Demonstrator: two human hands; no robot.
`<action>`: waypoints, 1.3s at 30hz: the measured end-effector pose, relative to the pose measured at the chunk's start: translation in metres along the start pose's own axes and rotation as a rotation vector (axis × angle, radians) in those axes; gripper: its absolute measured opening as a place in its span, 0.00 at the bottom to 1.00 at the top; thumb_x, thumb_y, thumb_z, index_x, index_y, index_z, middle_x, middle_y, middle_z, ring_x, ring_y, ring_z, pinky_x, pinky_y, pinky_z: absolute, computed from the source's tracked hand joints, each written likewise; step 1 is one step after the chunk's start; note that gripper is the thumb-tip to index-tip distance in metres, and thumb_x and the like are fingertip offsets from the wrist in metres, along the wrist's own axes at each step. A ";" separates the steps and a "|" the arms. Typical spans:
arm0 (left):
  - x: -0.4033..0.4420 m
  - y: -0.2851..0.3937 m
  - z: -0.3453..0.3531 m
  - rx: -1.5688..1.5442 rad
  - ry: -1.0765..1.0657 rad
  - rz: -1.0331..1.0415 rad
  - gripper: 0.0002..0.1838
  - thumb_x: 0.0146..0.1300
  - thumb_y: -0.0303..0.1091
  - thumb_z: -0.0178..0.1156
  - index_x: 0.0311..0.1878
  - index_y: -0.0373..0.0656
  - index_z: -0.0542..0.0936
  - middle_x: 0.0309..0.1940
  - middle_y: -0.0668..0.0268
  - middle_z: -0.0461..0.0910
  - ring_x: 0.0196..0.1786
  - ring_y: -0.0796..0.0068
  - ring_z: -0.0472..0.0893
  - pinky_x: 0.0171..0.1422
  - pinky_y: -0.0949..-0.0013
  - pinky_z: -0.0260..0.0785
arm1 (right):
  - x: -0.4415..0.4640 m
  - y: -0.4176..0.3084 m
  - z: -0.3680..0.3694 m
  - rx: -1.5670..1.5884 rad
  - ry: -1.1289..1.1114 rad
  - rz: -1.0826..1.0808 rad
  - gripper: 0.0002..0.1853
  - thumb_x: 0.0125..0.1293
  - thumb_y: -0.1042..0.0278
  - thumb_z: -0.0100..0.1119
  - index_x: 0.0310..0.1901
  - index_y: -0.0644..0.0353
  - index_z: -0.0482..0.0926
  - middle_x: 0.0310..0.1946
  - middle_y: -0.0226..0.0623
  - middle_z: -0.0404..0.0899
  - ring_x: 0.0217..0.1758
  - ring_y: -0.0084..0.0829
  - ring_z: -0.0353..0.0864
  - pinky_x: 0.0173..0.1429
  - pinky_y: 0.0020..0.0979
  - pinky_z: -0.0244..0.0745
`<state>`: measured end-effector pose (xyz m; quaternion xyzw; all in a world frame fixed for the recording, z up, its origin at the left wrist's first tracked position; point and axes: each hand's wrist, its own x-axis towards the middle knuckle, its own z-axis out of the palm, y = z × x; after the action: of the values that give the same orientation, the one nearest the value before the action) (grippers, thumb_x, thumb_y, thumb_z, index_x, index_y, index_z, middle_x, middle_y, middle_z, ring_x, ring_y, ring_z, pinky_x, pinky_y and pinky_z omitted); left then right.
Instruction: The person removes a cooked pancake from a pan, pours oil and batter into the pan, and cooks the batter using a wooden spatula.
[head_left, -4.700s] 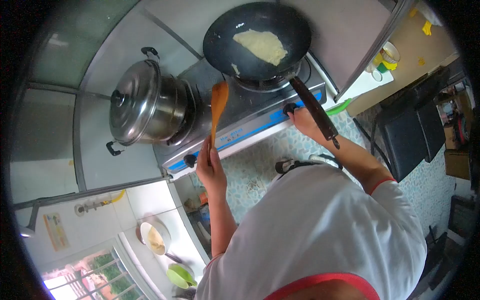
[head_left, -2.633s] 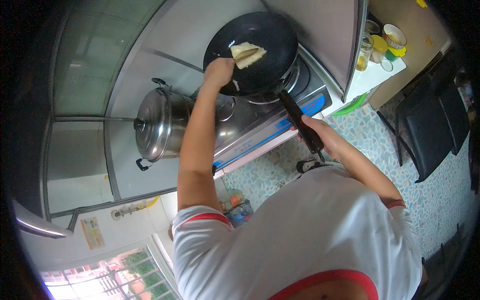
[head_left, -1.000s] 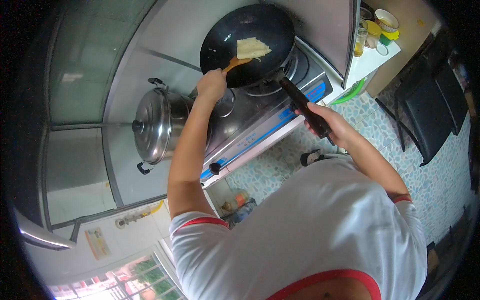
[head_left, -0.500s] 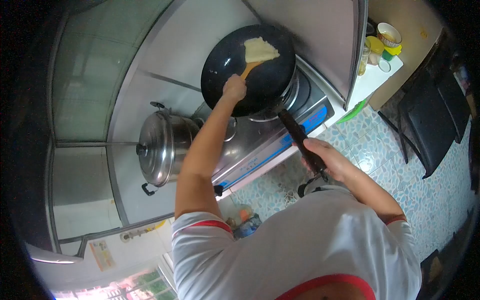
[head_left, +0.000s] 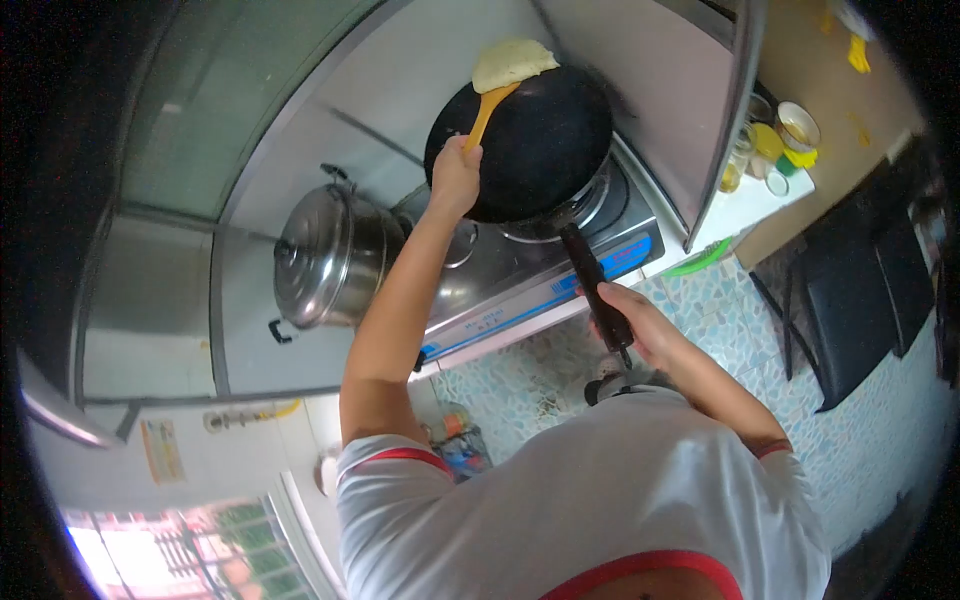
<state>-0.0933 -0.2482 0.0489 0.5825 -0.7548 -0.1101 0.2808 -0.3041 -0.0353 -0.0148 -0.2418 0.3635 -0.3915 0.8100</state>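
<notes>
Closed round a wooden spatula (head_left: 485, 115), my left hand (head_left: 457, 180) is over the left side of the black wok (head_left: 535, 150). The spatula's blade meets the lower edge of a pale yellow flat piece of food (head_left: 513, 65), which lies at the wok's far rim and overlaps it in view. My right hand (head_left: 637, 325) grips the dark wok handle (head_left: 593, 280). The wok is tilted above the right burner of the gas stove (head_left: 500, 300).
A lidded steel pot (head_left: 335, 260) stands on the left burner. Metal-framed panels surround the stove. At the right, jars and a bowl (head_left: 798, 125) stand on a white shelf (head_left: 740, 215), near a black chair (head_left: 850, 300).
The food has gone from the middle of the wok to its far rim, with the spatula at its lower edge. My right hand has moved from the stove knob to the wok handle.
</notes>
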 end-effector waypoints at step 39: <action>-0.647 -0.158 -0.305 0.846 0.249 -1.453 0.13 0.59 0.38 0.45 0.38 0.48 0.78 0.35 0.58 0.79 0.40 0.57 0.78 0.42 0.58 0.69 | 0.032 0.165 0.006 -0.339 0.190 0.270 0.18 0.59 0.59 0.54 0.49 0.57 0.72 0.25 0.23 0.68 0.26 0.15 0.65 0.27 0.15 0.61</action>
<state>0.3101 0.3627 0.0288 0.9863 -0.1344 0.0934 -0.0200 -0.2105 0.0341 -0.1355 -0.2858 0.5278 -0.2340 0.7648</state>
